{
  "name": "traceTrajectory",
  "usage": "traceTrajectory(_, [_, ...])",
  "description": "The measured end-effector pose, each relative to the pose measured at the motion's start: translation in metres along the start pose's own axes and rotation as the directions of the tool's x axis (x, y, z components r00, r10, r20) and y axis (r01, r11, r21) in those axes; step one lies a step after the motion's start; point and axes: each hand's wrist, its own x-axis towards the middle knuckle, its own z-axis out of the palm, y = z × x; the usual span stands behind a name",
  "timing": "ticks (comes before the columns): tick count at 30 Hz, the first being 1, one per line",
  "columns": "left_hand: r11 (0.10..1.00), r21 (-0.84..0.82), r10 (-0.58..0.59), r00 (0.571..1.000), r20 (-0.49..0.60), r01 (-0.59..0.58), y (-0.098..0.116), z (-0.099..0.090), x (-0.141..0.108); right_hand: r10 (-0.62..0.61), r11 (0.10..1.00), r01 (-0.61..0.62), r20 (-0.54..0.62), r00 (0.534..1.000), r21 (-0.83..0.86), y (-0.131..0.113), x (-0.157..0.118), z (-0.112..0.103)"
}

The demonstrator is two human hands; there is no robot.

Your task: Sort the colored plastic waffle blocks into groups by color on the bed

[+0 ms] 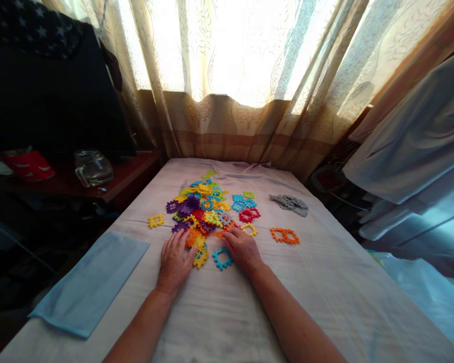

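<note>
Plastic interlocking building pieces with toothed edges lie in a mixed pile (202, 201) in front of me. My left hand (174, 262) rests at the pile's near left side, its fingers apart and touching an orange piece (191, 237). Between the closed fingertips of my right hand (243, 249) is the edge of a small orange building piece (218, 234), partly hidden by the fingers. A blue square frame piece (222, 258) lies between the hands, and a yellow window piece (201, 257) sits by my left thumb.
Sorted apart on the right are grey pieces (290, 204), orange frames (284, 235), red pieces (249, 215) and blue pieces (243, 202). A lone yellow piece (156, 221) and a pale blue cloth bag (94, 282) lie left. A glass jug (94, 169) stands on the side desk.
</note>
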Motion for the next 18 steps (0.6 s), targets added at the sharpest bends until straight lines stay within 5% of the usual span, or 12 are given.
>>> traceTrajectory(6, [0.995,0.087,-0.046,0.999,-0.020,0.048,-0.014,-0.010,0.002,0.306,0.952,-0.293,-0.258,0.916,0.090,0.053,-0.012,-0.021])
traceTrajectory(12, [0.991,0.122,-0.052,0.998,0.026,0.049,-0.015,-0.012,0.003,0.709,0.690,-0.721,-0.264,0.654,0.068,0.114,-0.041,-0.051])
traceTrajectory(15, [0.989,0.141,-0.055,0.998,0.016,0.052,-0.015,-0.010,0.003,0.776,0.602,-0.798,-0.255,0.576,0.027,0.127,-0.054,-0.058])
traceTrajectory(18, [0.985,0.159,-0.074,0.997,0.021,0.069,-0.014,-0.010,0.003,0.710,0.635,-0.773,-0.388,0.587,-0.007,0.130,-0.058,-0.057])
